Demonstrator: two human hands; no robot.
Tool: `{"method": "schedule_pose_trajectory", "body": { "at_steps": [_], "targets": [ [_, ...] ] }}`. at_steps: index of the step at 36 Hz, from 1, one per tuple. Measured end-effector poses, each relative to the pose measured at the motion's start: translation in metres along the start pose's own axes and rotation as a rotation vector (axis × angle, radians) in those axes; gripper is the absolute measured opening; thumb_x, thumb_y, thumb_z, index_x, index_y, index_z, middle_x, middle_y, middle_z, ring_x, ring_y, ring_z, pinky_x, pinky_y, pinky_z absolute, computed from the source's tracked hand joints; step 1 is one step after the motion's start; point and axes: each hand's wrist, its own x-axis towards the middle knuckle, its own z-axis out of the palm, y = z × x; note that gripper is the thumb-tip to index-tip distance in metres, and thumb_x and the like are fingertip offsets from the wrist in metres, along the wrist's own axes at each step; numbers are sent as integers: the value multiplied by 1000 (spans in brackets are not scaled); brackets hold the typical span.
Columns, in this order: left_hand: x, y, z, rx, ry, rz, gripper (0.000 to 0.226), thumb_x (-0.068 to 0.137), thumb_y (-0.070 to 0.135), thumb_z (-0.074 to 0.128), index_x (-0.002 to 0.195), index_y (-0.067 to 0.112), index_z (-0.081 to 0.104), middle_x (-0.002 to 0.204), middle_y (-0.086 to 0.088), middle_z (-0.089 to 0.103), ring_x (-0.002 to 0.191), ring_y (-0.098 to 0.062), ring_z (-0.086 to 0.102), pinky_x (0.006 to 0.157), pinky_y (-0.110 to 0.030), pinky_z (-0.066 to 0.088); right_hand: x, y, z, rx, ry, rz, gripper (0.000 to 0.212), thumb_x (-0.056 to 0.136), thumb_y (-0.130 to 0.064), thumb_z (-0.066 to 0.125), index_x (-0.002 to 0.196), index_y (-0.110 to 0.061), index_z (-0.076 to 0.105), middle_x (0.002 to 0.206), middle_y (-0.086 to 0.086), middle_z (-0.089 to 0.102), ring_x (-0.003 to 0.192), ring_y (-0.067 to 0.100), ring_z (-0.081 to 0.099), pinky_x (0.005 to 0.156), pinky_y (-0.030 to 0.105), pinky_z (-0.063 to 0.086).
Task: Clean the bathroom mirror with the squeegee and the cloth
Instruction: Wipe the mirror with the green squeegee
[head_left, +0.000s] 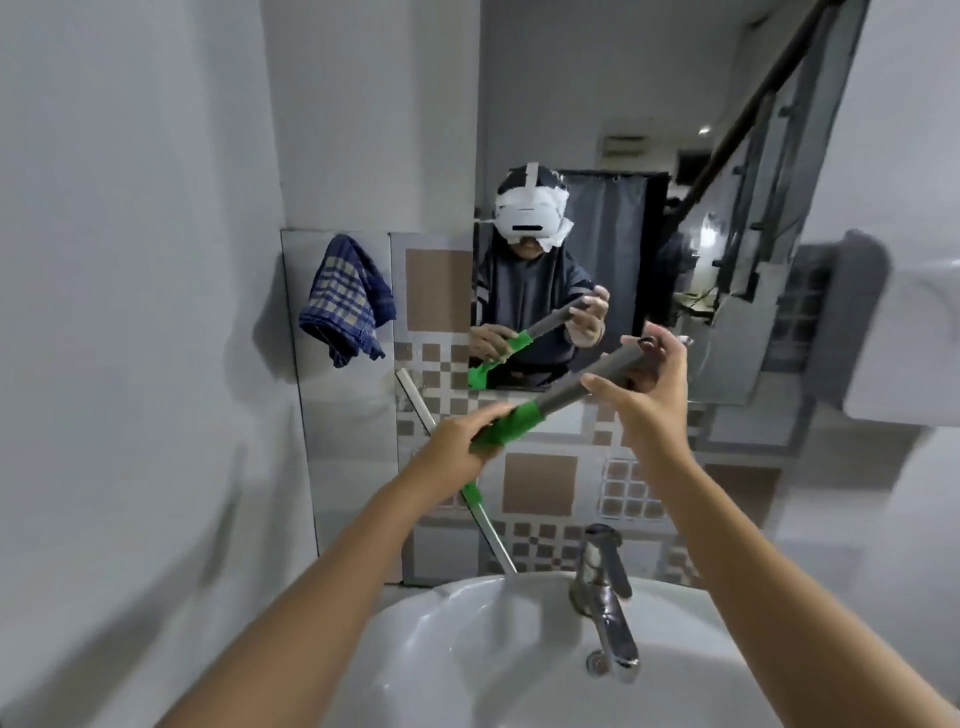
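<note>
The squeegee (566, 389) has a grey handle, a green neck and a long pale blade that runs down to the left behind my left wrist. My left hand (467, 431) grips the green neck. At the grey handle's upper end, my right hand (644, 384) holds it with the fingers wrapped around. Both hands keep the squeegee in the air just below the mirror (649, 208), apart from the glass. A blue and cream checked cloth (345, 299) hangs on the wall left of the mirror, untouched.
A white sink (467, 649) with a chrome tap (605, 597) sits directly below my arms. Brown and grey patterned tiles (540, 488) cover the wall under the mirror. A white fixture (909, 338) juts out at the right. The mirror reflects a person wearing a headset.
</note>
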Motion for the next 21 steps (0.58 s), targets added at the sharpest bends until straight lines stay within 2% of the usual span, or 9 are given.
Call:
{"method": "schedule_pose_trajectory", "body": {
  "at_steps": [2, 4, 6, 8, 10, 13, 15, 17, 21],
  "targets": [
    [8, 11, -2, 25, -6, 53, 52, 85, 2, 58, 132, 20, 45, 123, -4, 58, 106, -9, 51, 94, -27, 42, 2, -5, -23, -104, 17, 9, 66, 61, -8, 83, 112, -26, 46, 113, 11, 56, 99, 25, 60, 83, 40, 56],
    [17, 19, -3, 50, 10, 100, 48, 85, 4, 60, 130, 17, 48, 128, -3, 56, 109, -5, 46, 99, -23, 37, 5, -11, -46, -248, 11, 0, 58, 58, -20, 87, 104, -24, 52, 104, 6, 60, 93, 21, 61, 77, 33, 55],
    [26, 26, -4, 74, 26, 141, 44, 86, 4, 59, 128, 16, 51, 127, -2, 54, 110, -3, 44, 97, -9, 31, 7, -19, -68, -412, -60, -22, 45, 59, -26, 86, 95, -19, 59, 90, 1, 63, 78, 12, 60, 65, 17, 52],
    [35, 34, -3, 105, 9, 189, 43, 85, 2, 59, 126, 15, 53, 122, -2, 55, 107, -3, 44, 89, 2, 28, 8, -25, -86, -604, -154, -90, 34, 62, -28, 83, 87, -17, 63, 81, -2, 64, 71, 8, 58, 59, 11, 47],
    [44, 45, -1, 134, -37, 233, 43, 84, 0, 59, 125, 13, 54, 118, -3, 56, 104, -6, 47, 88, 0, 28, 10, -29, -99, -778, -243, -157, 27, 66, -29, 80, 87, -17, 67, 82, -2, 66, 76, 10, 60, 67, 15, 47],
    [56, 60, 3, 153, -81, 278, 44, 84, -2, 59, 125, 11, 55, 117, -3, 58, 105, -10, 51, 89, -4, 29, 13, -33, -112, -939, -368, -230, 24, 76, -25, 73, 99, -17, 69, 88, 0, 67, 82, 16, 62, 74, 20, 49],
    [64, 68, 7, 165, -83, 312, 43, 84, -2, 59, 125, 9, 55, 118, -5, 59, 106, -11, 52, 88, 1, 29, 14, -37, -115, -984, -416, -263, 29, 80, -20, 69, 108, -16, 66, 93, 2, 67, 84, 17, 62, 78, 30, 52],
    [72, 77, 10, 167, -83, 344, 42, 84, -2, 59, 124, 8, 55, 119, -4, 59, 105, -7, 50, 87, 5, 27, 16, -41, -113, -1009, -439, -298, 37, 81, -20, 68, 117, -17, 62, 100, 1, 67, 86, 15, 61, 80, 35, 53],
    [88, 95, 18, 152, -68, 418, 41, 85, 1, 59, 125, 8, 54, 121, -4, 59, 106, -5, 49, 92, 1, 30, 26, -48, -106, -1100, -410, -416, 45, 83, -29, 65, 125, -22, 55, 111, -1, 66, 91, 17, 62, 82, 39, 53]
  ]
}}
